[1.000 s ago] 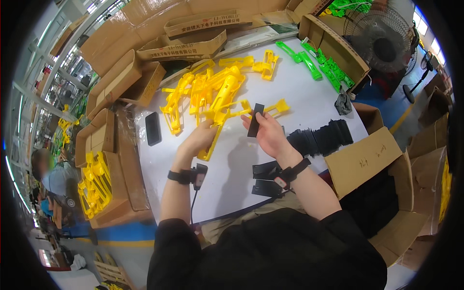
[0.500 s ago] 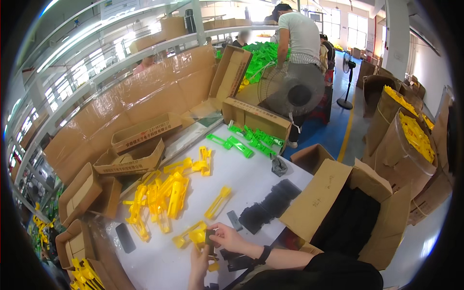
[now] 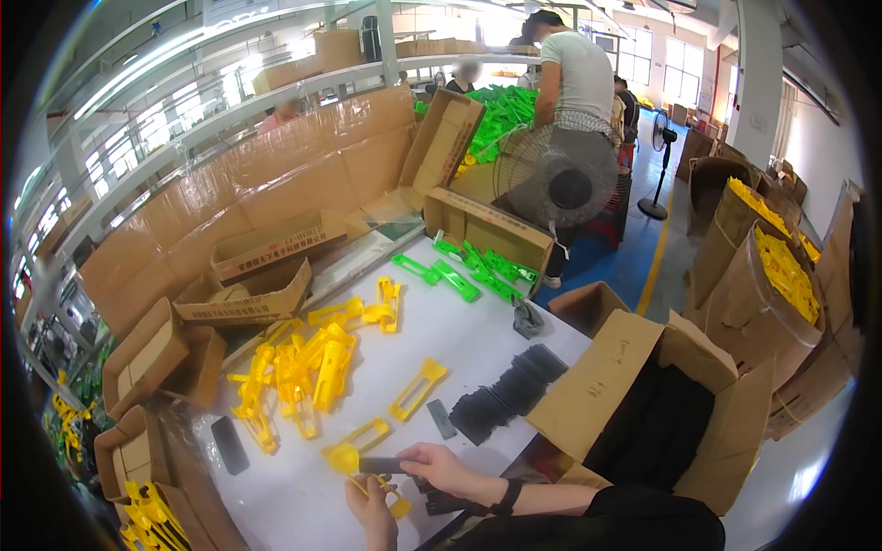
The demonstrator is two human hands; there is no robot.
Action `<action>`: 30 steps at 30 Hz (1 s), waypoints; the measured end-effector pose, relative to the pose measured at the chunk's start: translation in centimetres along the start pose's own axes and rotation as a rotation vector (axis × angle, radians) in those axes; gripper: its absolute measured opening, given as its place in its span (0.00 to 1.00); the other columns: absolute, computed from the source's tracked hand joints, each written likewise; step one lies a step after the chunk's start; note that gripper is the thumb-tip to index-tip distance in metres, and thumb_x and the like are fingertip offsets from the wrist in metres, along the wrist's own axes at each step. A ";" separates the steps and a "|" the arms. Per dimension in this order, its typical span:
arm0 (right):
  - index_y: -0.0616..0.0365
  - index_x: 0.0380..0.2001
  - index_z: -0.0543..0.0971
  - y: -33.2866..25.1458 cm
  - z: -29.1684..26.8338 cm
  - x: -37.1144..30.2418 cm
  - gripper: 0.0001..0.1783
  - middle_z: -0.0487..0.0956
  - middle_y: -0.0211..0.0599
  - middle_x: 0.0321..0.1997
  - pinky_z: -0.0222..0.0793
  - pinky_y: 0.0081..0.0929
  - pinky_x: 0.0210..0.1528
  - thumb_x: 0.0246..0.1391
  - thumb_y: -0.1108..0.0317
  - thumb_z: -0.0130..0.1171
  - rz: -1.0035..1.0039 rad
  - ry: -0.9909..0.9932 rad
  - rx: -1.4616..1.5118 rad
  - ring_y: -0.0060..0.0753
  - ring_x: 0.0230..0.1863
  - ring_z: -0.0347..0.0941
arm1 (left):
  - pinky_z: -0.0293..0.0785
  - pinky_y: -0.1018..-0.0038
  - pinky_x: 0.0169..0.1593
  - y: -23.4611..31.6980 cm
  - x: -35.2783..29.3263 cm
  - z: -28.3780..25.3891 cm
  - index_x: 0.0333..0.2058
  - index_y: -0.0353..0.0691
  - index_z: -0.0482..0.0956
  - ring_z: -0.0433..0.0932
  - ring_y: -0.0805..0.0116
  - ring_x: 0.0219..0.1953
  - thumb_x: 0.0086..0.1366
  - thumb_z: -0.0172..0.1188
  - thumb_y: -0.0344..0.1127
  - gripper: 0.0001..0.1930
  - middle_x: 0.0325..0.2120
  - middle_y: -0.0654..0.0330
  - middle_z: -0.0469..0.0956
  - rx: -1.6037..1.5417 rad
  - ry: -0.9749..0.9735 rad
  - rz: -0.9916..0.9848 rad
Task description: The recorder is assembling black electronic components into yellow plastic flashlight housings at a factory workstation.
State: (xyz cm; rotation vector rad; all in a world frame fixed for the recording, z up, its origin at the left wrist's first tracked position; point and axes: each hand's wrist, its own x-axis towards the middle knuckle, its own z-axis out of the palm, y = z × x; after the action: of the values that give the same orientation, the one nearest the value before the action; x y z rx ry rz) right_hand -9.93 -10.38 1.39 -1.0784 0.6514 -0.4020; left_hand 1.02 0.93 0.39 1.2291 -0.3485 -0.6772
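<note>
Head view: both hands are working close together over the near part of the white tabletop [image 3: 276,496]. The left hand [image 3: 372,516] is holding a yellow frame [image 3: 343,457], its fingers and thumb bent around the part; the exact contact points are partly hidden. The cup-shaped section of the frame is lying at eleven o'clock from this grip, one arm is extending toward twelve o'clock, and a lower end is showing at two o'clock.

The right hand [image 3: 447,470] is pinching a black strip [image 3: 380,466] by one end, with thumb and fingers drawn together and little gap showing. The strip is projecting from the grip toward nine o'clock, its free end reaching the frame; whether the two are touching cannot be told.

From the right hand, a loose yellow frame [image 3: 430,371] is lying at eleven o'clock, a single dark strip [image 3: 441,419] at twelve, and a row of stacked black strips [image 3: 508,396] at one. An open carton [image 3: 588,390] is standing between two and three o'clock. From the left hand, a yellow frame cluster [image 3: 301,372] is lying at eleven o'clock and a dark phone [image 3: 230,445] at ten.
</note>
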 end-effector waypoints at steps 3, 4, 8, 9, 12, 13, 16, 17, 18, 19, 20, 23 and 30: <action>0.65 0.45 0.74 0.7 0.7 -0.9 0.14 0.78 0.35 0.36 0.71 0.20 0.40 0.56 0.72 0.58 0.034 0.005 0.097 0.24 0.35 0.74 | 0.74 0.74 0.41 -0.5 -0.7 0.3 0.40 0.33 0.67 0.74 0.69 0.38 0.64 0.51 0.26 0.07 0.35 0.56 0.72 0.080 -0.043 0.123; 0.65 0.44 0.74 0.5 1.0 -1.3 0.14 0.78 0.35 0.36 0.71 0.20 0.39 0.56 0.71 0.59 0.023 -0.016 0.052 0.24 0.35 0.74 | 0.74 0.74 0.41 -0.7 -0.5 0.3 0.40 0.33 0.67 0.74 0.69 0.38 0.64 0.51 0.26 0.07 0.35 0.56 0.72 0.081 -0.035 0.113; 0.61 0.46 0.76 -0.2 0.1 -0.6 0.14 0.78 0.33 0.38 0.70 0.22 0.43 0.56 0.72 0.56 -0.118 0.034 -0.339 0.22 0.40 0.74 | 0.72 0.74 0.42 2.0 0.4 2.2 0.41 0.31 0.72 0.74 0.70 0.39 0.65 0.52 0.28 0.08 0.38 0.56 0.75 0.043 0.047 0.102; 0.58 0.46 0.77 -0.6 -0.7 -0.5 0.13 0.78 0.32 0.37 0.69 0.22 0.45 0.57 0.72 0.54 -0.243 0.064 -0.396 0.20 0.41 0.73 | 0.72 0.74 0.43 2.7 1.0 2.4 0.41 0.33 0.72 0.75 0.71 0.40 0.65 0.53 0.30 0.08 0.37 0.57 0.76 0.035 -0.003 0.052; 0.64 0.42 0.76 -5.3 -1.4 -0.1 0.12 0.77 0.38 0.30 0.68 0.25 0.36 0.53 0.74 0.53 -0.564 0.017 -0.614 0.27 0.30 0.73 | 0.71 0.76 0.37 2.3 2.6 2.1 0.36 0.35 0.73 0.75 0.73 0.33 0.63 0.59 0.31 0.07 0.29 0.62 0.75 0.132 -0.159 0.010; 0.63 0.44 0.74 -6.3 -1.5 0.3 0.14 0.78 0.38 0.29 0.69 0.25 0.36 0.52 0.75 0.55 -0.531 0.041 -0.591 0.25 0.29 0.73 | 0.72 0.77 0.36 2.2 3.0 1.9 0.35 0.35 0.71 0.76 0.73 0.32 0.62 0.60 0.30 0.08 0.28 0.61 0.76 0.274 -0.226 0.037; 0.62 0.49 0.70 -7.0 -0.8 2.5 0.20 0.80 0.36 0.32 0.70 0.21 0.39 0.52 0.78 0.57 -0.695 0.066 -0.414 0.21 0.33 0.75 | 0.76 0.74 0.40 4.1 2.7 2.6 0.41 0.35 0.68 0.78 0.70 0.34 0.65 0.55 0.29 0.09 0.34 0.58 0.78 0.045 -0.365 -0.189; 0.62 0.49 0.70 -7.6 -0.4 2.6 0.20 0.80 0.36 0.32 0.70 0.21 0.39 0.52 0.78 0.57 -0.691 0.038 -0.406 0.21 0.33 0.75 | 0.76 0.73 0.41 4.0 2.6 2.1 0.42 0.35 0.68 0.78 0.69 0.35 0.65 0.55 0.29 0.10 0.36 0.57 0.78 0.088 -0.364 -0.128; 0.62 0.50 0.69 -7.5 -0.4 2.7 0.20 0.80 0.36 0.33 0.70 0.21 0.40 0.52 0.78 0.57 -0.627 0.024 -0.375 0.22 0.34 0.75 | 0.77 0.73 0.42 3.6 2.7 1.9 0.44 0.35 0.67 0.78 0.68 0.36 0.65 0.55 0.30 0.11 0.38 0.56 0.78 0.127 -0.369 -0.095; 0.63 0.50 0.69 -7.4 -0.6 3.0 0.20 0.80 0.36 0.34 0.70 0.21 0.41 0.53 0.78 0.57 -0.569 0.011 -0.345 0.23 0.35 0.75 | 0.76 0.74 0.42 3.6 2.7 1.8 0.44 0.35 0.67 0.78 0.69 0.36 0.65 0.55 0.30 0.11 0.39 0.56 0.77 0.034 -0.343 -0.176; 0.63 0.51 0.68 -7.0 -1.2 3.5 0.21 0.80 0.37 0.35 0.70 0.21 0.42 0.53 0.79 0.57 -0.573 0.005 -0.308 0.24 0.37 0.76 | 0.76 0.74 0.42 3.7 2.7 2.1 0.44 0.35 0.68 0.77 0.71 0.37 0.66 0.54 0.31 0.11 0.39 0.57 0.76 -0.061 -0.316 -0.252; 0.65 0.49 0.69 -5.3 0.3 1.8 0.20 0.77 0.37 0.36 0.70 0.20 0.43 0.51 0.80 0.58 -0.568 -0.059 -0.344 0.23 0.39 0.75 | 0.74 0.79 0.42 2.9 1.6 1.9 0.43 0.36 0.69 0.76 0.77 0.37 0.64 0.57 0.30 0.11 0.37 0.61 0.75 -0.002 -0.341 -0.121; 0.64 0.48 0.65 -1.6 0.7 0.5 0.20 0.73 0.36 0.39 0.72 0.21 0.42 0.54 0.74 0.59 -0.343 -0.021 -0.234 0.25 0.37 0.73 | 0.73 0.80 0.44 3.6 1.7 2.4 0.42 0.35 0.70 0.77 0.75 0.40 0.63 0.57 0.27 0.10 0.37 0.61 0.77 -0.118 -0.211 -0.157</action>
State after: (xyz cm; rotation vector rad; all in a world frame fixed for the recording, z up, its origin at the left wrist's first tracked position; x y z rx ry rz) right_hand -9.13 -10.90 2.95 -1.4229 0.5028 -0.6198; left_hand 1.90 -1.32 4.37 1.0824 -0.3836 -0.9540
